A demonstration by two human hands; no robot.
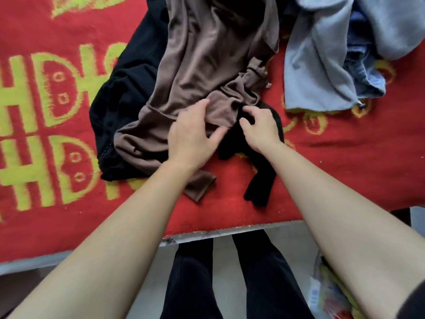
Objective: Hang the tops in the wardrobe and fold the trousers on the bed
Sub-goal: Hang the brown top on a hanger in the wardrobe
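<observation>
Seen from above, a person leans over a bed (345,157) covered in a red blanket with yellow patterns. A crumpled brown top (202,65) lies in the middle of the bed, partly over a black garment (128,88) on its left. The left hand (193,132) rests flat on the lower part of the brown top, fingers spread and relaxed, gripping nothing. The right hand (259,127) sits just beside it, on a narrow black cloth (259,180) that trails toward the bed's near edge; its thumb and fingers are curled at the brown top's hem, but whether they pinch any fabric cannot be told. A grey garment (317,65) lies at the upper right, over blue denim (363,65)
</observation>
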